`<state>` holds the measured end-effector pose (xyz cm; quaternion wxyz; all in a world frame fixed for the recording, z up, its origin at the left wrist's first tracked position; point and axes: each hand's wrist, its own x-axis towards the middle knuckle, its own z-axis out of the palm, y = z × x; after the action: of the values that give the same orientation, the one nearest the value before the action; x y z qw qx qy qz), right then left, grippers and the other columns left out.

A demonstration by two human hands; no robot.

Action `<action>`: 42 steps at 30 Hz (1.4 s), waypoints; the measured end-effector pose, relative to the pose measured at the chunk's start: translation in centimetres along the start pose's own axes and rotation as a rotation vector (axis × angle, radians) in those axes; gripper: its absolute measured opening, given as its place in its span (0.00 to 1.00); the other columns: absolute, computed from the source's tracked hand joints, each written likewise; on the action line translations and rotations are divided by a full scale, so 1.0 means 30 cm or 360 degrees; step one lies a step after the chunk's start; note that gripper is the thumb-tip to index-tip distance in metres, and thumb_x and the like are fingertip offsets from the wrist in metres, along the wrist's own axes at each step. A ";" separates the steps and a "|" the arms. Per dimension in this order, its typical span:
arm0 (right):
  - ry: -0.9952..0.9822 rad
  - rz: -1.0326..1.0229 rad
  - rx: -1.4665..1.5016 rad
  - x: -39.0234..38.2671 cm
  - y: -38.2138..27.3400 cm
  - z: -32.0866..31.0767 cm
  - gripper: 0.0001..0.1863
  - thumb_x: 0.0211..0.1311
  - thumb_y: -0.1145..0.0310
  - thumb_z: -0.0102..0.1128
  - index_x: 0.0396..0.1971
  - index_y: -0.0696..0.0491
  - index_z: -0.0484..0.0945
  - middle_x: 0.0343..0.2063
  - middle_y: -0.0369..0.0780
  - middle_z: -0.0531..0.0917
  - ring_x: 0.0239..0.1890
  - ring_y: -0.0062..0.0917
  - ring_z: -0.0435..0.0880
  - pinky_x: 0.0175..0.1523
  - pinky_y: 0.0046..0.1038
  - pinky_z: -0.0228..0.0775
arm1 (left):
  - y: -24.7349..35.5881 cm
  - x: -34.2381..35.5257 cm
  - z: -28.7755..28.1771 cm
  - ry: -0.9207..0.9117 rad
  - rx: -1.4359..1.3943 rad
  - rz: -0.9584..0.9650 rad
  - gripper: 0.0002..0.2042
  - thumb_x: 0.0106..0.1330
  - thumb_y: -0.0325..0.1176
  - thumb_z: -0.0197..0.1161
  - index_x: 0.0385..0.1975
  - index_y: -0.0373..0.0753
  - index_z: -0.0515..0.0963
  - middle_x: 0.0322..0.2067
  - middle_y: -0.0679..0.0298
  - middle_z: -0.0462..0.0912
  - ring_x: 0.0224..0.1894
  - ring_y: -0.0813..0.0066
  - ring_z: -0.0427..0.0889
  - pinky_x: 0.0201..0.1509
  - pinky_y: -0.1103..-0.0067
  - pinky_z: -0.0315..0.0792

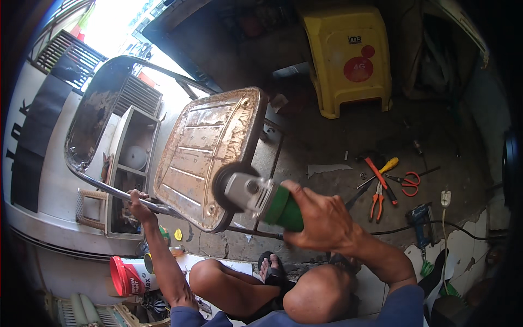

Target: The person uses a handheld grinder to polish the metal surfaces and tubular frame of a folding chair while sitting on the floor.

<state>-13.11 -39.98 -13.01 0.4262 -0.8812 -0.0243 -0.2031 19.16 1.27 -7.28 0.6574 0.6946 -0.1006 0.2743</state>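
Note:
My right hand [329, 218] is closed round the green body of an angle grinder [283, 210]. The grinder's dark disc [231, 188] lies over the near right edge of a rusty metal chair seat [199, 147]; whether it touches cannot be told. My left hand [143, 207] grips the chair's tubular metal frame [103, 186] to the left of the seat. Brown rust and scraped, pale ribs mark the seat panel, and a bolt hole shows near its corner. The frame curves up to a bent backrest [92, 122] at the far left.
Pliers [377, 203], a hammer [381, 180], a yellow-handled screwdriver [388, 165] and red scissors [409, 183] lie on the floor at right. Beyond stands a yellow plastic stool [348, 60]. A drill [419, 226] and black cable [457, 224] lie at right, a red paint bucket [124, 275] at lower left.

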 end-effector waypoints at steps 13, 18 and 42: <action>0.0210 0.0094 0.0195 0.001 0.147 0.036 0.44 0.46 0.63 0.73 0.64 0.56 0.63 0.37 0.56 0.85 0.37 0.52 0.88 0.43 0.46 0.83 | 0.007 -0.007 -0.006 -0.0028 -0.0009 -0.0095 0.07 0.70 0.32 0.55 0.29 0.43 0.68 0.24 0.70 0.68 0.28 0.78 0.72 0.40 0.76 0.71; 0.0113 -0.0179 0.0189 -0.088 0.113 0.136 0.44 0.44 0.62 0.74 0.65 0.53 0.65 0.41 0.52 0.85 0.35 0.50 0.89 0.40 0.43 0.84 | 0.017 0.005 -0.007 -0.0111 -0.0023 -0.0096 0.07 0.69 0.31 0.54 0.27 0.43 0.67 0.23 0.69 0.69 0.28 0.78 0.71 0.42 0.75 0.71; 0.0503 -0.0027 0.0569 0.038 0.272 0.161 0.41 0.45 0.64 0.73 0.62 0.56 0.65 0.36 0.54 0.85 0.35 0.50 0.89 0.41 0.46 0.85 | 0.027 0.004 0.000 -0.0140 -0.0053 -0.0171 0.08 0.68 0.32 0.56 0.26 0.44 0.68 0.24 0.70 0.68 0.27 0.78 0.70 0.38 0.78 0.70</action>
<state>-8.68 -41.62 -21.31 0.5721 -0.7488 -0.0004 -0.3346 18.85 1.20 -6.54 0.6775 0.6994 -0.0967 0.2061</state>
